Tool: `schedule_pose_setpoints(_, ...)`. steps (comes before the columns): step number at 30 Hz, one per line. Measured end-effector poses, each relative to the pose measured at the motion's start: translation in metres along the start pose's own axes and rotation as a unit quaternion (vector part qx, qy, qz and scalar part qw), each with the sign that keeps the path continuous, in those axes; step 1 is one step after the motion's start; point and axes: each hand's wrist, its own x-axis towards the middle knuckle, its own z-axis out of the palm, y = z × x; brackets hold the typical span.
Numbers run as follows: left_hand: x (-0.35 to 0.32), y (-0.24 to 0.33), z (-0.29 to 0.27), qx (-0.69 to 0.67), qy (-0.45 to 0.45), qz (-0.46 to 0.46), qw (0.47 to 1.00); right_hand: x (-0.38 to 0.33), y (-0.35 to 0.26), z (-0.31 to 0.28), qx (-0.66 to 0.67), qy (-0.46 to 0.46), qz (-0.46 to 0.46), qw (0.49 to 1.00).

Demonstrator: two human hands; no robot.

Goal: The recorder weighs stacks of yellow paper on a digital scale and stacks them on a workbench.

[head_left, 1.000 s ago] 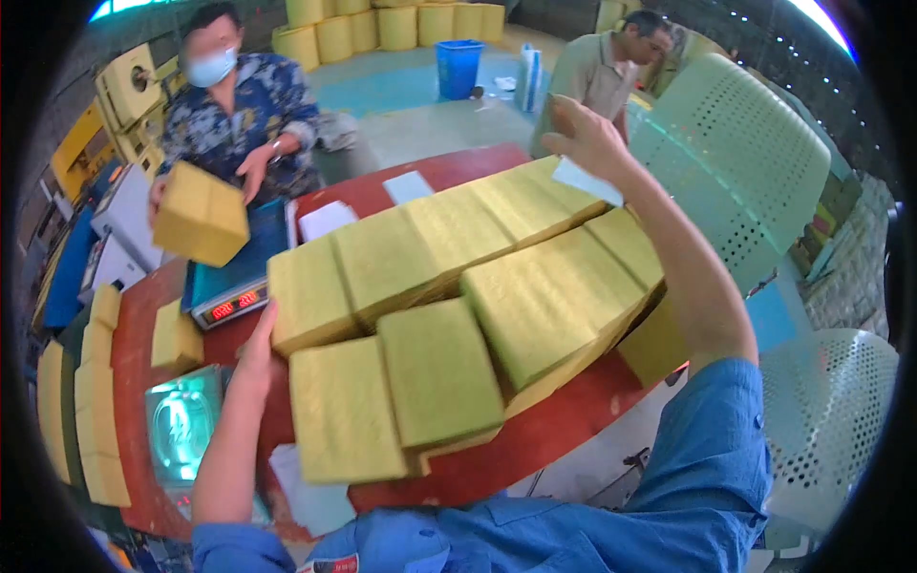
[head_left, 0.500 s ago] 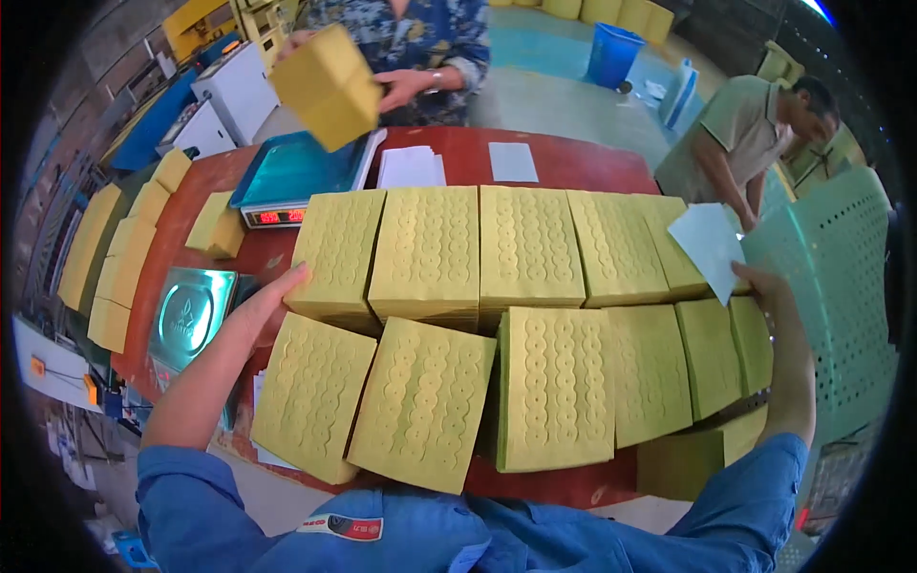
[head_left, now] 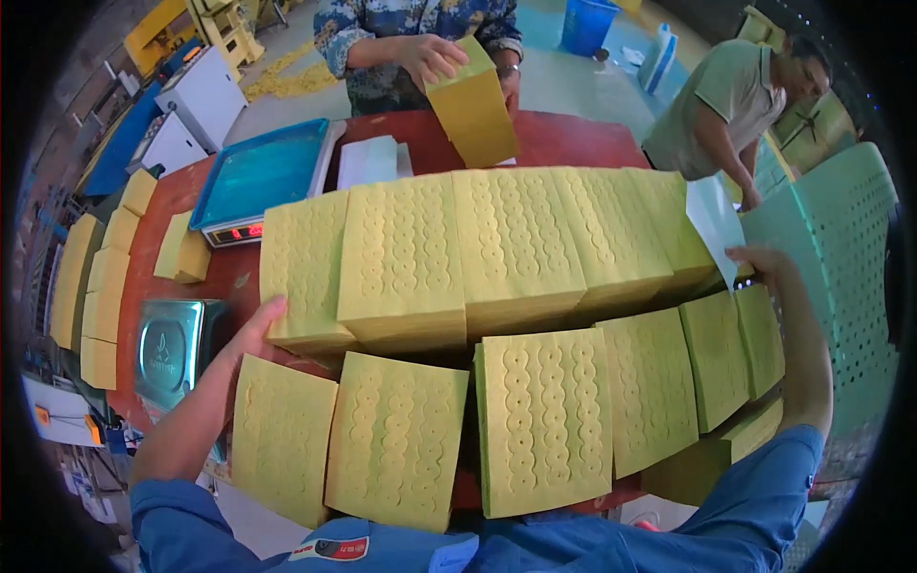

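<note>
From my feed I take the blue-topped scale (head_left: pixel 263 177) as my landmark. Just in front of it and running off to its right, two rows of yellow paper bundles (head_left: pixel 516 248) cover most of the red counter (head_left: pixel 573 138), packed edge to edge, I judge so that the rows can be squared up as one block. My left hand (head_left: pixel 256 329) lies flat against the outer edge of the back row's end bundle (head_left: pixel 306 272), the one nearest the scale, fingers together and extended, seemingly bracing that end. My right hand (head_left: pixel 764 263), at the far end of the rows from the scale, pinches a pale sheet (head_left: pixel 714 222) between thumb and fingers, held upright just above the last bundle. Behind the scale to the right, a co-worker's hand (head_left: pixel 430 57) grips another yellow bundle (head_left: pixel 475 110) standing on the counter. A second, silver scale (head_left: pixel 172 346) sits in front of the blue one, beside my left forearm.
</note>
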Motion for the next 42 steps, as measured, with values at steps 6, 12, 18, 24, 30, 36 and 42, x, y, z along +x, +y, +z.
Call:
schedule_pose_setpoints(6, 0.018, 0.016, 0.020, 0.078, -0.040, 0.073, 0.993, -0.006, -0.003, 0.016, -0.014, 0.021, 0.000, 1.000)
schedule_pose_setpoints(12, 0.019, 0.022, 0.013, 0.062, -0.057, 0.080, 0.993, -0.030, -0.013, 0.034, 0.020, 0.004, -0.045, 0.999)
schedule_pose_setpoints(18, 0.029, 0.026, 0.026, 0.075, -0.052, 0.086, 0.992, -0.030, -0.018, 0.042, 0.005, 0.009, -0.065, 0.998)
schedule_pose_setpoints(24, 0.050, 0.039, 0.024, 0.060, -0.034, 0.113, 0.991, -0.029, -0.029, 0.047, 0.007, -0.020, -0.053, 0.998)
schedule_pose_setpoints(30, 0.073, 0.052, 0.024, 0.046, -0.061, 0.123, 0.990, 0.008, -0.047, 0.034, 0.004, -0.043, -0.063, 0.997)
schedule_pose_setpoints(36, 0.097, 0.066, 0.036, 0.038, -0.016, 0.149, 0.988, 0.043, -0.069, 0.031, 0.031, -0.033, -0.101, 0.994)
schedule_pose_setpoints(42, 0.115, 0.080, 0.037, 0.065, -0.029, 0.134, 0.988, 0.068, -0.062, 0.037, 0.070, -0.051, -0.093, 0.992)
